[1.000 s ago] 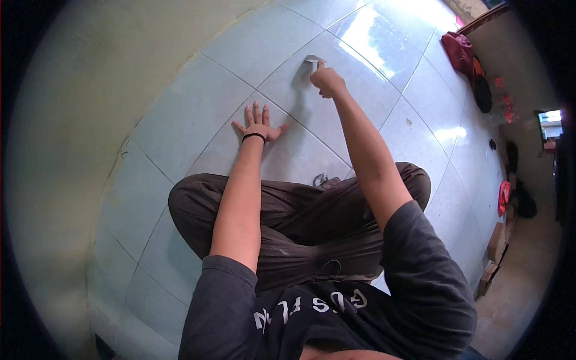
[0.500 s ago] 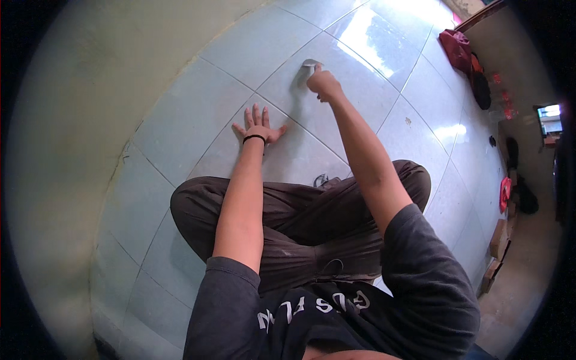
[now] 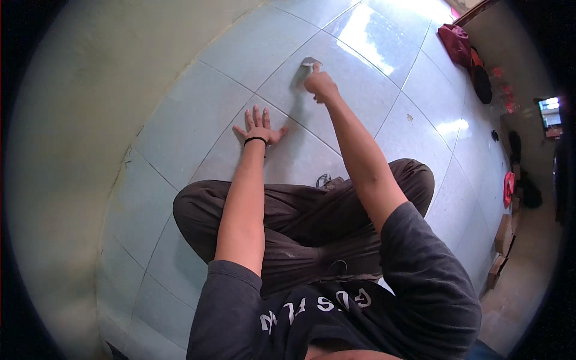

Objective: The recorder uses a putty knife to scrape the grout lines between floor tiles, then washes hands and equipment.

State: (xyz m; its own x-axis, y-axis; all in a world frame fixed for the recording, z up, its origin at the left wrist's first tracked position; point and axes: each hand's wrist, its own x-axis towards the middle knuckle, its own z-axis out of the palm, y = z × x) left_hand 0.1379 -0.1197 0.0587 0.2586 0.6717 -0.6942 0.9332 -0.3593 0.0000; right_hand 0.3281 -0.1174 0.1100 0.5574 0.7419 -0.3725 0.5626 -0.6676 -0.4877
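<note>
Head view: the right hand (image 3: 321, 87) curls round a flat-bladed scraper (image 3: 311, 61) at the tiled floor (image 3: 372, 90), contact unclear; the left hand (image 3: 259, 130), fingers spread, holds nothing, propped nearer the body; a low, even angle probably works best.

The floor tiles (image 3: 375, 111) look like smooth ceramic, glossy enough to throw back bright light, while the painted wall (image 3: 78, 150) is matt. The scraper (image 3: 310, 62) has a metallic-looking blade. Trousers (image 3: 294, 210) and T-shirt (image 3: 432, 270) are matt, creased cloth.
</note>
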